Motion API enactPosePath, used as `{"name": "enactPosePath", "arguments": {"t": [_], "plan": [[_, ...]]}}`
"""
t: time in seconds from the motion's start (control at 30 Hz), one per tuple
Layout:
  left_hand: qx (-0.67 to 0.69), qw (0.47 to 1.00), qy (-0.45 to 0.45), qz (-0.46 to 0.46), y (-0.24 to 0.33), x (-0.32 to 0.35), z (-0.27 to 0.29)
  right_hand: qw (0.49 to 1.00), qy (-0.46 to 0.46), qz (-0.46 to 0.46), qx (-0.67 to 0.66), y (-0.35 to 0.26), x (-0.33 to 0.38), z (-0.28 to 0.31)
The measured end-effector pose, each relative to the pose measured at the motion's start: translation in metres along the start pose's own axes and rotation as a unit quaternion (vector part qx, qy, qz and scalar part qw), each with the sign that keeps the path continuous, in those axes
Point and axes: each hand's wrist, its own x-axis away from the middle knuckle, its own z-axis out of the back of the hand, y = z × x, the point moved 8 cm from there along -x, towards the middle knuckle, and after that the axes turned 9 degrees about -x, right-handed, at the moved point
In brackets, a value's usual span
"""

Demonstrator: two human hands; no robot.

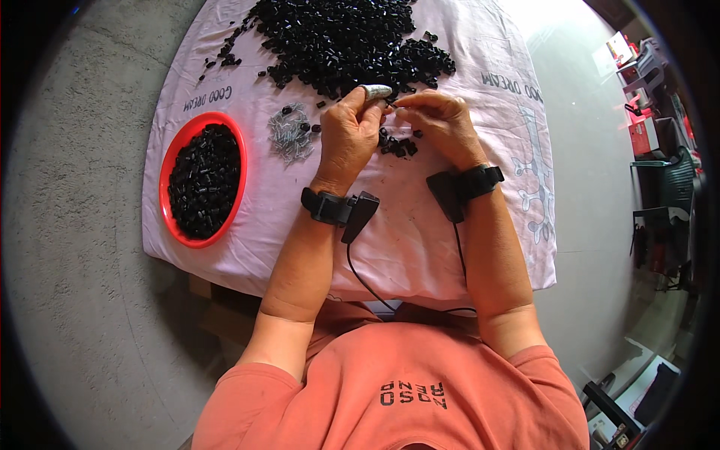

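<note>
My left hand (351,135) is closed, thumb wrapped in grey tape, pinching a small black part at its fingertips. My right hand (442,124) meets it fingertip to fingertip, its fingers pinched on something too small to make out. Just below the two hands lies a small cluster of black parts (396,146). A big heap of the same small black plastic parts (345,37) covers the cloth beyond the hands. A little pile of small metal pieces (290,133) lies left of my left hand. Both wrists carry black bands with wired devices.
A red round tray (171,169) filled with black parts sits at the left of the pale pink cloth (405,240) over the table. Grey concrete floor surrounds it. Red and green furniture and boxes (652,142) stand at the far right.
</note>
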Motion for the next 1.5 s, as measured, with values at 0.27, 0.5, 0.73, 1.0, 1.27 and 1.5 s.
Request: {"name": "enactPosePath", "arguments": {"t": [0.27, 0.5, 0.73, 1.0, 1.27, 1.5], "plan": [[-0.011, 0.999, -0.006, -0.032, 0.004, 0.001, -0.011, 0.998, -0.004, 0.028, -0.047, -0.003, -0.001, -0.003], [-0.039, 0.998, 0.014, -0.053, 0.010, 0.000, -0.005, 0.984, -0.001, -0.050, -0.169, 0.008, 0.000, -0.002], [-0.276, 0.949, 0.151, -0.017, -0.041, -0.009, 0.082, 0.974, 0.031, -0.081, -0.208, 0.007, 0.000, 0.000], [-0.332, 0.940, 0.070, 0.034, -0.056, -0.007, 0.072, 0.978, 0.033, -0.082, -0.189, 0.012, 0.001, 0.004], [-0.350, 0.931, 0.091, 0.046, -0.056, -0.005, 0.073, 0.982, 0.010, -0.081, -0.170, 0.009, 0.001, 0.000], [-0.351, 0.931, 0.091, 0.042, -0.058, -0.005, 0.076, 0.983, -0.001, -0.079, -0.168, 0.009, 0.000, -0.002]]}}
